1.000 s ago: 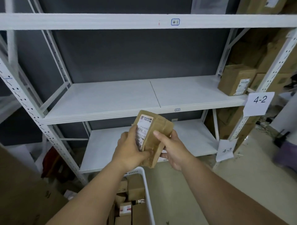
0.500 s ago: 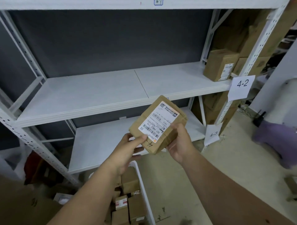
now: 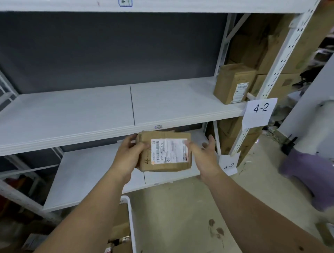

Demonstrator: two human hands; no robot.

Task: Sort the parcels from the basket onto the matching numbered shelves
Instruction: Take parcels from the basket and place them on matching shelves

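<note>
Parcel [image 3: 165, 151] handwritten "4-", gripped by left hand [image 3: 129, 155], right hand [image 3: 203, 155] spread beside, tags "4-2" [image 3: 260, 112], "4-3" [image 3: 228, 165]

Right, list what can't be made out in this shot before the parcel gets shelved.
Head view only:
- Parcel: the handwritten mark reads "4-", and the left hand covers whatever follows.
- Its label: print too small and blurred to read.
- Top shelf tag: cut off by the upper edge.
- Basket: mostly cut by the bottom edge and hidden by the left arm.
- Right hand: its grip is unclear; the fingers are spread beside the parcel.
</note>
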